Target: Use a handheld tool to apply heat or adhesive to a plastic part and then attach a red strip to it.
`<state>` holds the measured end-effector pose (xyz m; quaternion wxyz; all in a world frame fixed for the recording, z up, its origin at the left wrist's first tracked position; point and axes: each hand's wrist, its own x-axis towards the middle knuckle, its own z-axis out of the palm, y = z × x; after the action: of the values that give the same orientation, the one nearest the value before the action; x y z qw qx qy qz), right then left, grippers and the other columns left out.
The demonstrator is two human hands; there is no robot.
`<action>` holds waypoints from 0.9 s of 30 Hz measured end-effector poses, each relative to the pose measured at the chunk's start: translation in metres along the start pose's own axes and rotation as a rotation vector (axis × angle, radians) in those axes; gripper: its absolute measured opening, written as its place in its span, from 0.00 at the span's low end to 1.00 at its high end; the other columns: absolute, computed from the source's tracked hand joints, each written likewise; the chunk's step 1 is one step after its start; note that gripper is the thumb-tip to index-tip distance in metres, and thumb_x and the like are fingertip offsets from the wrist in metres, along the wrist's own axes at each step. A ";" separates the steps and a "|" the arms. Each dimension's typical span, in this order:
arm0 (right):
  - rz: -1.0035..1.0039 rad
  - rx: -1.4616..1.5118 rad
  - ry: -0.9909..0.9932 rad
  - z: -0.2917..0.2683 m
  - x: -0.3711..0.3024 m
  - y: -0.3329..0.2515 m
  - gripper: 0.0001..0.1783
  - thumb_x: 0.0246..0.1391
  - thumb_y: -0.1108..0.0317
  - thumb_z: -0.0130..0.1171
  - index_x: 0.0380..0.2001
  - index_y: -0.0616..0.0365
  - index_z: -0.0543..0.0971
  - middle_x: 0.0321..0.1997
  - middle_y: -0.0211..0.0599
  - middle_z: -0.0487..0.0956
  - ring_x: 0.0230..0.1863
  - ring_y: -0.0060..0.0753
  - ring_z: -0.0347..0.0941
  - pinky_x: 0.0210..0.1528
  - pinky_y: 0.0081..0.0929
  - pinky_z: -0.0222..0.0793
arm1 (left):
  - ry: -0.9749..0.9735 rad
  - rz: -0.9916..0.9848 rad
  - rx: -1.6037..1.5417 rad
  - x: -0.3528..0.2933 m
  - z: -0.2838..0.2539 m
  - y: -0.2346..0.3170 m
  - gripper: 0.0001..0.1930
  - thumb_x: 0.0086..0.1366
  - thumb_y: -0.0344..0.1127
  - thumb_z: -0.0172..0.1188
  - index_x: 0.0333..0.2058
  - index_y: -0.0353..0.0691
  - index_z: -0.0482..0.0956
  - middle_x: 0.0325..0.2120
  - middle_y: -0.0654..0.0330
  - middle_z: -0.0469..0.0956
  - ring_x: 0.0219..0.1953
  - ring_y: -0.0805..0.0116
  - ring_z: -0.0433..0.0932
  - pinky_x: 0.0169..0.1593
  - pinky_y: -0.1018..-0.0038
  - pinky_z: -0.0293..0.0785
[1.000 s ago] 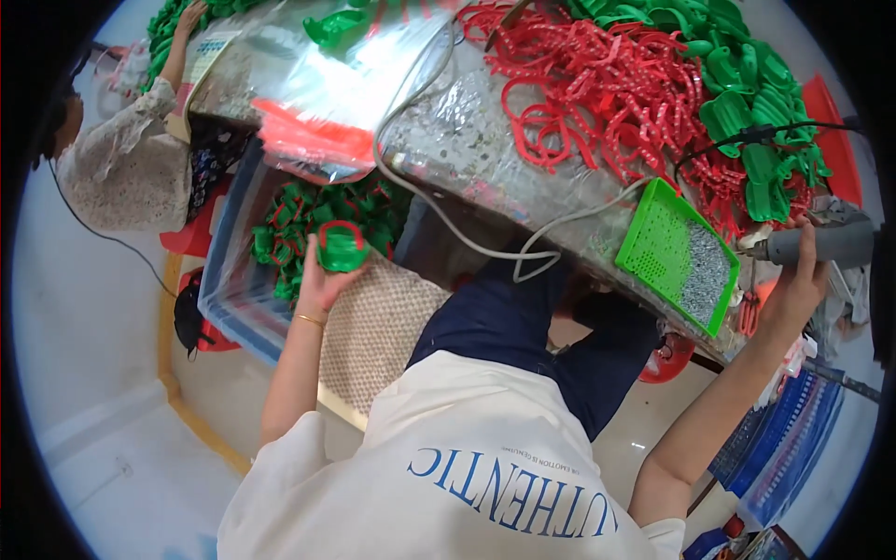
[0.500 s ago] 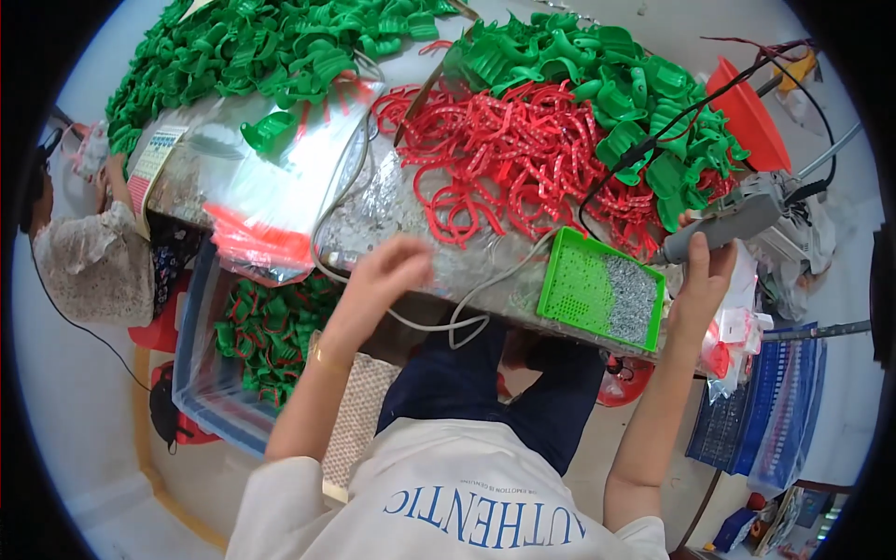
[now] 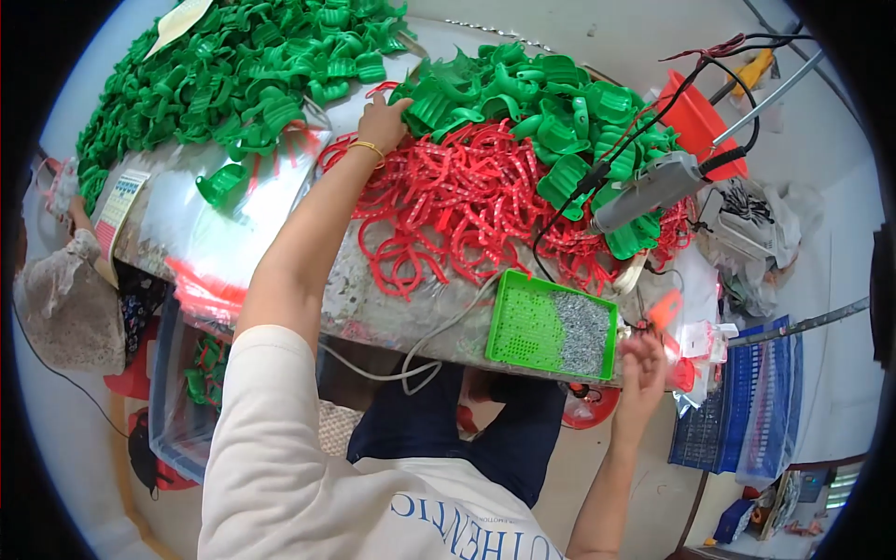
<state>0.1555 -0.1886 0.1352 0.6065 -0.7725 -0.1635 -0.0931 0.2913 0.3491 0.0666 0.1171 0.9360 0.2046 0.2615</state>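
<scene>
My left hand (image 3: 383, 123) reaches to the far side of the table, where red strips (image 3: 467, 182) meet a heap of green molded plastic pieces (image 3: 504, 93). Its fingers look apart, though the tips are partly hidden. Near the table's front edge my right hand (image 3: 642, 371) has loosely bent, parted fingers and nothing visible in them. It is beside a bright green tray (image 3: 492, 327) containing small silver metal parts (image 3: 583, 331). An orange piece (image 3: 665, 308) lies just beyond that hand. Above the tray hangs a grey electric screwdriver (image 3: 649, 191) on a black cable, untouched.
A larger green heap (image 3: 215, 84) covers the far left, with clear plastic bags (image 3: 247, 215) nearer. A pale cable (image 3: 439, 331) crosses the table's edge. Below stands a blue bin (image 3: 168, 401) of green pieces. Another person (image 3: 75, 289) sits at left. A red-orange bin (image 3: 700, 121) stands at far right.
My right hand has let go of the screwdriver and dropped to beside the tray. My left hand has moved from the near edge out to the far pile.
</scene>
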 end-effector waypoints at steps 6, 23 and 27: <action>0.168 0.037 -0.029 -0.001 -0.026 0.023 0.15 0.57 0.77 0.53 0.49 0.64 0.68 0.41 0.39 0.77 0.44 0.25 0.73 0.50 0.23 0.68 | 0.102 0.220 -0.045 0.009 0.012 -0.025 0.16 0.52 0.27 0.57 0.41 0.49 0.79 0.38 0.44 0.70 0.41 0.46 0.73 0.44 0.59 0.72; 0.147 0.012 -0.362 0.074 -0.044 0.007 0.14 0.56 0.77 0.54 0.47 0.63 0.71 0.41 0.38 0.77 0.44 0.26 0.74 0.51 0.24 0.67 | 0.223 -0.018 -0.210 -0.211 -0.147 0.020 0.13 0.53 0.28 0.62 0.39 0.44 0.79 0.35 0.50 0.71 0.35 0.52 0.73 0.38 0.63 0.70; 0.075 -0.020 -0.538 0.110 -0.044 0.003 0.15 0.56 0.77 0.55 0.47 0.63 0.71 0.41 0.36 0.78 0.42 0.25 0.74 0.49 0.22 0.68 | 0.165 -0.108 -0.231 -0.281 -0.131 0.026 0.14 0.52 0.27 0.63 0.39 0.43 0.79 0.39 0.49 0.70 0.37 0.52 0.73 0.40 0.64 0.70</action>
<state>0.1100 -0.0894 0.0903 0.5365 -0.7810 -0.2890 0.1366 0.0106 0.2160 0.0607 0.2209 0.8792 0.2323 0.3525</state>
